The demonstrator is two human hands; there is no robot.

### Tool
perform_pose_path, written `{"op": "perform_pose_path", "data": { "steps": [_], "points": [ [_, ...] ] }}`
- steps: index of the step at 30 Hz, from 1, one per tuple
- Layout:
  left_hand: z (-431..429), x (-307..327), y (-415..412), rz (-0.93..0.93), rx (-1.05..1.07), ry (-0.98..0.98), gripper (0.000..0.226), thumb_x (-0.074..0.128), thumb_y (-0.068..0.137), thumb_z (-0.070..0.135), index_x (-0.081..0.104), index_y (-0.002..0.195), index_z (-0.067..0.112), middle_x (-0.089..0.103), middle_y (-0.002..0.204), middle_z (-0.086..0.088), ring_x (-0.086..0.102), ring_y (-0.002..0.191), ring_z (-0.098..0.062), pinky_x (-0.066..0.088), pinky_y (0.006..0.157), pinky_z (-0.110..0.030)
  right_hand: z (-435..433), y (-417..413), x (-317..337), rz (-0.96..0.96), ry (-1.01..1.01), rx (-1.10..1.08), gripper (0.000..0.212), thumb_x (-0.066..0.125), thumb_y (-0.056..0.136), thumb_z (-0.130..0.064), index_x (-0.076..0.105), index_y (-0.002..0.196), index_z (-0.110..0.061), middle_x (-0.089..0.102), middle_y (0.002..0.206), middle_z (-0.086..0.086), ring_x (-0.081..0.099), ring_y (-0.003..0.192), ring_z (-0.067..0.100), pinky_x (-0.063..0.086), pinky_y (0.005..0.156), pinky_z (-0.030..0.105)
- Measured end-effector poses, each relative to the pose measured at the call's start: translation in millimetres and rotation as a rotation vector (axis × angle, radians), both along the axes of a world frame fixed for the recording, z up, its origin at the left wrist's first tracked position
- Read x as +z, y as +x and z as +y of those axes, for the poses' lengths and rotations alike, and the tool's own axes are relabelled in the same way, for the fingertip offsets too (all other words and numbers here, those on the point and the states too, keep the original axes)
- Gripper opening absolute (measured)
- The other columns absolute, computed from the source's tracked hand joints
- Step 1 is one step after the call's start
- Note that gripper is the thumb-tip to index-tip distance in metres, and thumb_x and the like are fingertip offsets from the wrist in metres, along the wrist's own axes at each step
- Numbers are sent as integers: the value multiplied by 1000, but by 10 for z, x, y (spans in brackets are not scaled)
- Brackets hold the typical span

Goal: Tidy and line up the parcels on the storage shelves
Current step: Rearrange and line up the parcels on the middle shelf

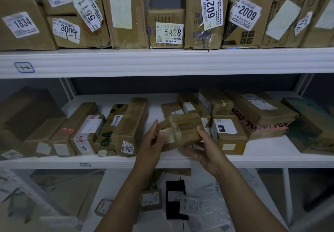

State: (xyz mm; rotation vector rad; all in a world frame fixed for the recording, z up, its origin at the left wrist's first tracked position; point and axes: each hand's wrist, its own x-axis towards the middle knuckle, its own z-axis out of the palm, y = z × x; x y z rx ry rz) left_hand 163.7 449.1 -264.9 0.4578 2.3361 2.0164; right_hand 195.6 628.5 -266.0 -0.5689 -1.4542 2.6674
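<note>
You are holding a small taped parcel (180,129) between both hands, just above the middle shelf (271,159). Your left hand (151,141) is gripping its left end and your right hand (204,147) is cupping it underneath, likely turning it to fit the gap between the parcel labelled 3007 (130,127) and the box labelled 231 (228,134).

A parcel storeroom. White shelves (162,62) across the frame carry taped cardboard parcels (206,15) with numbered labels (169,33); a handwritten tag (24,67) marks the shelf edge, upper left.
</note>
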Motion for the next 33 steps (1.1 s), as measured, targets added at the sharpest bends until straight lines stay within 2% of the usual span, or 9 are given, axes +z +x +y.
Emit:
{"op": "perform_pose_path", "data": {
  "steps": [4, 8, 13, 17, 21, 24, 26, 29, 33],
  "points": [
    [-66, -69, -63, -200, 5, 0, 85, 58, 72, 69, 38, 145, 29, 52, 136, 5, 55, 116, -12, 48, 100, -39, -19, 12, -2, 165, 239, -16, 36, 75, 77, -16, 56, 107, -11, 64, 117, 16, 66, 101, 22, 50, 96, 38],
    [-50, -193, -79, -294, 18, 211, 24, 58, 92, 28, 59, 116, 26, 64, 121, -5, 65, 103, -14, 56, 74, -22, 3, 31, 35, 262, 369, 52, 47, 82, 65, -25, 59, 106, -20, 65, 116, 5, 57, 118, 23, 40, 108, 46],
    [-38, -295, -109, -284, 37, 261, 74, 60, 89, 27, 19, 151, 24, 46, 137, -7, 53, 119, -24, 55, 83, -38, 56, 106, 46, 241, 599, 120, 80, 83, 68, -22, 43, 136, -41, 52, 131, -18, 44, 126, 1, 41, 104, 33],
    [-29, -199, -27, -90, -54, 32, 75, 77, 64, 51, 46, 129, 33, 60, 118, 10, 62, 99, 3, 55, 80, -23, 37, 81, 75, 189, 627, 60, 62, 76, 81, -25, 46, 134, -37, 52, 128, -14, 53, 114, 3, 49, 95, 30],
    [-74, -134, 22, 33, -110, -144, 79, 76, 50, 50, 44, 122, 43, 41, 123, 24, 45, 105, 17, 41, 82, -7, 11, -75, 107, 34, 646, -40, 37, 57, 91, -47, 52, 121, -26, 59, 118, -2, 61, 102, 15, 56, 89, 42],
    [-148, -133, -1, 64, -166, -145, 76, 85, 67, 14, 42, 123, 42, 54, 117, 23, 54, 96, 19, 44, 73, -4, -84, -191, 63, -19, 788, 0, 38, 42, 96, -52, 45, 122, -24, 58, 107, -5, 57, 96, 13, 51, 92, 41],
    [-187, -147, -27, 162, -77, -213, 73, 77, 77, 5, 39, 124, 45, 54, 107, 31, 53, 92, 23, 41, 71, 0, -178, -252, 46, 48, 784, 96, 50, 44, 98, -46, 30, 140, -25, 55, 122, -4, 54, 103, 12, 47, 94, 32],
    [-261, -215, -130, 322, 36, -335, 59, 69, 85, 10, 45, 125, 46, 59, 103, 30, 58, 94, 12, 41, 73, -1, -286, -316, -13, 168, 763, 315, 74, 60, 93, -35, 12, 150, -32, 39, 140, -13, 45, 120, 5, 42, 101, 25],
    [-397, -352, -352, 569, 199, -707, 49, 77, 74, 21, 63, 121, 21, 69, 101, -2, 61, 94, -23, 51, 76, -31, -317, -442, -213, 225, 1013, 511, 89, 75, 81, -35, 20, 151, -33, 3, 159, -12, 19, 144, 6, 31, 111, 22]
  ]
}}
